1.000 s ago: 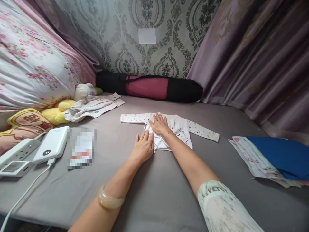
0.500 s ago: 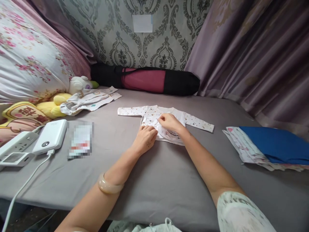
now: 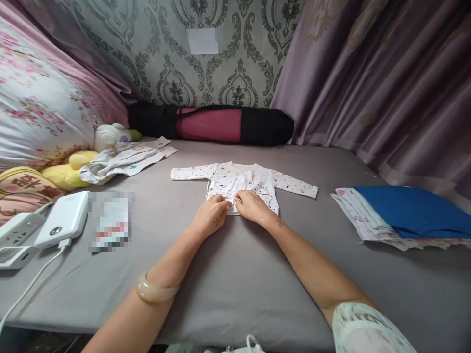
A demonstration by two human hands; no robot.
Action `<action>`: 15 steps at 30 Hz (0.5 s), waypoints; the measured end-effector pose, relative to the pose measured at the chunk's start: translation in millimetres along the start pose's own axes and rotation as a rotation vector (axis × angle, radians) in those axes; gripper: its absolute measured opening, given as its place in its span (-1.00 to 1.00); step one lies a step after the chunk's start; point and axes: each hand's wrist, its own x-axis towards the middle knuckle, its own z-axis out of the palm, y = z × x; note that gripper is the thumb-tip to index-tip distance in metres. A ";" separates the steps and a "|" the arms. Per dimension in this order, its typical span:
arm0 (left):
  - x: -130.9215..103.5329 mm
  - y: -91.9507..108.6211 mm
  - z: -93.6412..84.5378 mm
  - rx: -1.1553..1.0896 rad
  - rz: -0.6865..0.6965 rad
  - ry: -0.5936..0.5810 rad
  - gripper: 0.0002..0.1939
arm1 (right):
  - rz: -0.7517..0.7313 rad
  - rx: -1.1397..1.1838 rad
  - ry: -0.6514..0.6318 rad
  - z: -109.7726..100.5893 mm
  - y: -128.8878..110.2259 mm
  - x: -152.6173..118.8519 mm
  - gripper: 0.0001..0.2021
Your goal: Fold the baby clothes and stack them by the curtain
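Note:
A small white baby shirt point(image 3: 239, 179) with a scattered print lies flat on the grey sheet, both sleeves spread out sideways. At its lower front, my left hand point(image 3: 214, 212) is closed, its fingertips pinching the cloth near the left side of the hem. Close beside it, my right hand point(image 3: 253, 205) is also closed, thumb and finger together on the shirt's middle front. A thin white strip, perhaps a tie, shows between the fingertips. A cloud-like outline drawing is visible right of my right hand. The fingers hide part of the hem.
To the right lies a folded cloth stack with a blue piece point(image 3: 412, 211) on top. At left are a white power bank point(image 3: 66, 218), a power strip point(image 3: 22, 230), a blurred packet point(image 3: 112, 220) and a crumpled garment point(image 3: 125, 159). A black-and-red long bag point(image 3: 209, 125) lines the back.
My right hand has come down from the shirt's upper middle to its lower front, next to my left hand. More of the drawing now shows. The view has shifted slightly right.

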 end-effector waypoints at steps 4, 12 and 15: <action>-0.2 -0.2 1.8 -0.014 -0.047 0.022 -0.75 | -0.025 -0.010 0.035 -5.9 -5.2 -5.4 -0.73; -0.8 3.9 -3.2 -0.069 -0.064 0.041 -0.56 | -0.064 -0.118 -0.084 -8.4 -23.9 -20.6 -0.71; 0.1 4.8 -5.5 -0.032 -0.015 -0.003 -0.55 | -0.104 -0.141 -0.133 -13.7 -29.7 -26.6 -0.70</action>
